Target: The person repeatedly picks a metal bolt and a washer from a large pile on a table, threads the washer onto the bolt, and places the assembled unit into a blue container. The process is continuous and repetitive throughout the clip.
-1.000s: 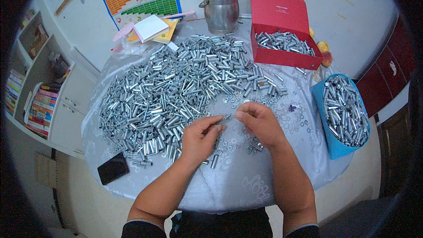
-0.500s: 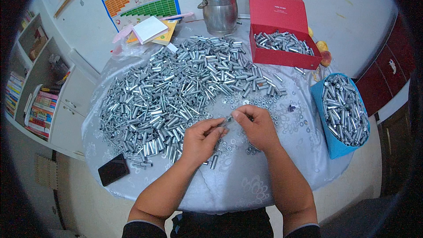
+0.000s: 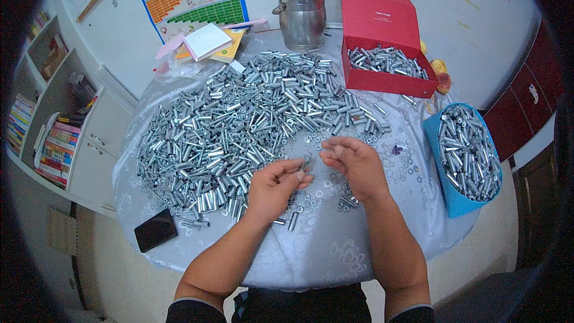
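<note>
Over the near side of a large heap of silvery metal sleeves [image 3: 239, 113], my left hand [image 3: 272, 188] pinches a thin metal bolt [image 3: 305, 162] between thumb and fingers, most of it hidden by the fingers. My right hand [image 3: 362, 170] is a short way to the right, its fingertips drawn together; whether anything small sits in them cannot be made out. Loose washers [image 3: 314, 198] lie on the tablecloth below and between the hands, and more are scattered beyond the right hand.
At the back right stands an open red box [image 3: 388, 81] holding metal pieces. A blue container [image 3: 445, 167] full of assembled-looking metal pieces stands at the right edge. A phone [image 3: 155, 231] lies near left. Behind the heap are a steel pot [image 3: 302, 18] and a notebook [image 3: 206, 40].
My right hand has drawn back to the right, away from the left, and its fingertips no longer meet the piece. The left hand keeps its pinch in nearly the same place.
</note>
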Available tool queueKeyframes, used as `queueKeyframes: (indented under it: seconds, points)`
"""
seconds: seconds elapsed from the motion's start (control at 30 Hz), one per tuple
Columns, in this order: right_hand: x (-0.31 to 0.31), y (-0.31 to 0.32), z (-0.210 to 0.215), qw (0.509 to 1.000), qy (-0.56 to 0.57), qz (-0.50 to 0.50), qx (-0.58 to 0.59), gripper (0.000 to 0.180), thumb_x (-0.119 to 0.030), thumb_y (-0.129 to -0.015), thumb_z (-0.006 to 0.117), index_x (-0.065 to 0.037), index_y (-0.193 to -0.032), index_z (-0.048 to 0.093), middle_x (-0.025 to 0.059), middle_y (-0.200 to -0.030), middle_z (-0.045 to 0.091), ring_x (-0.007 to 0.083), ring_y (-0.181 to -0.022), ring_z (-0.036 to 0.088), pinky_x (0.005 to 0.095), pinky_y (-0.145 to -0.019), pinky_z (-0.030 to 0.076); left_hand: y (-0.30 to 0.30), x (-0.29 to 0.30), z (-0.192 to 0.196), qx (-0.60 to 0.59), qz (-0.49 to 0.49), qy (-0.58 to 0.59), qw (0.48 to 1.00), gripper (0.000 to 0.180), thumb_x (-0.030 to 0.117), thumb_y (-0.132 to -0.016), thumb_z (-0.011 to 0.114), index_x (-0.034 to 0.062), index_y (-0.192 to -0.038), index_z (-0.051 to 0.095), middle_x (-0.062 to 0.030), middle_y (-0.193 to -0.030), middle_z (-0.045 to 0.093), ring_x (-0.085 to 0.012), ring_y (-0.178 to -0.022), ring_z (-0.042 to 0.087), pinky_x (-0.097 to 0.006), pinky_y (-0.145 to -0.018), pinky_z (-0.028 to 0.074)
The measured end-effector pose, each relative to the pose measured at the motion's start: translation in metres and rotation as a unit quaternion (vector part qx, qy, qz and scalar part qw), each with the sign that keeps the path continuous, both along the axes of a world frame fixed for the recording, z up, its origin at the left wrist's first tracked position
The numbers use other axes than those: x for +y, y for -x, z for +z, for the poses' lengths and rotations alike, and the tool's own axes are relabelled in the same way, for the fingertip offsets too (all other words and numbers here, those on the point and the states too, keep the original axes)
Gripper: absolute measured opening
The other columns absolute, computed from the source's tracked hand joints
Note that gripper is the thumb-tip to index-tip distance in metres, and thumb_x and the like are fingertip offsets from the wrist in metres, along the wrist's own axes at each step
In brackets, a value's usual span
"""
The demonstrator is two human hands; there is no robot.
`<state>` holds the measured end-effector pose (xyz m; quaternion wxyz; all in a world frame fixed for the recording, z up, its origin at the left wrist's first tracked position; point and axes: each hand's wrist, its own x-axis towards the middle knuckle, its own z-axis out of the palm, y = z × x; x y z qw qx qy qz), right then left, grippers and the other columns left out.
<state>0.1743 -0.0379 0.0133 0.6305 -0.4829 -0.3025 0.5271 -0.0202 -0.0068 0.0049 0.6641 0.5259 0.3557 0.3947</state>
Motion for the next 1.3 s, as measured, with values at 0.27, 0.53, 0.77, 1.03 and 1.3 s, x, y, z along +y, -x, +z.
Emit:
queueKeyframes:
  seconds: [0.27, 0.53, 0.77, 1.03, 1.3]
  points:
    - [-0.008, 0.008, 0.018, 0.983, -0.045, -0.029, -0.176, 0.031, -0.013, -0.099, 0.054, 0.006, -0.123, 0.058, 0.0189, -0.109, 0.070, 0.0246, -0.095, 0.071, 0.0322, -0.079, 0.059, 0.001, -0.003, -0.011, 0.046, 0.002, -0.058, 0.997, 0.026, -0.001, -0.094, 0.060, -0.0056, -0.119, 0.063, -0.0153, -0.101, 0.072, -0.0183, -0.088, 0.071, -0.027, -0.080, 0.057]
    - [-0.014, 0.014, 0.018, 0.883, -0.091, -0.014, -0.461, 0.021, -0.014, -0.095, 0.061, -0.003, -0.112, 0.068, 0.0156, -0.105, 0.072, 0.0272, -0.094, 0.071, 0.0356, -0.082, 0.055, 0.002, -0.003, -0.010, 0.085, 0.013, -0.118, 0.989, 0.024, -0.002, -0.093, 0.060, -0.0049, -0.117, 0.066, -0.0148, -0.101, 0.071, -0.0184, -0.090, 0.071, -0.027, -0.080, 0.057]
    - [-0.016, 0.012, 0.014, 0.899, -0.116, -0.007, -0.422, 0.019, -0.004, -0.086, 0.070, -0.003, -0.105, 0.072, 0.0112, -0.100, 0.073, 0.0186, -0.088, 0.070, 0.0306, -0.079, 0.054, 0.002, -0.002, -0.011, 0.082, 0.022, -0.144, 0.986, 0.024, -0.002, -0.090, 0.062, -0.0035, -0.113, 0.069, -0.0155, -0.101, 0.069, -0.0180, -0.087, 0.072, -0.025, -0.076, 0.057]
    - [-0.014, 0.008, 0.011, 0.919, -0.138, 0.003, -0.369, 0.016, -0.004, -0.083, 0.072, 0.000, -0.099, 0.071, 0.0113, -0.102, 0.073, 0.0199, -0.089, 0.071, 0.0317, -0.082, 0.055, 0.005, 0.001, -0.011, 0.135, 0.014, -0.220, 0.966, 0.025, -0.003, -0.092, 0.060, -0.0029, -0.115, 0.068, -0.0142, -0.100, 0.071, -0.0177, -0.087, 0.071, -0.026, -0.078, 0.056]
    - [-0.015, 0.008, 0.014, 0.924, -0.121, 0.021, -0.362, 0.012, 0.000, -0.081, 0.073, 0.000, -0.092, 0.070, 0.0114, -0.103, 0.072, 0.0179, -0.093, 0.069, 0.0320, -0.085, 0.055, 0.007, -0.001, 0.000, 0.183, 0.026, -0.304, 0.935, 0.026, 0.001, -0.087, 0.065, 0.0008, -0.112, 0.071, -0.0150, -0.099, 0.073, -0.0203, -0.086, 0.072, -0.030, -0.078, 0.055]
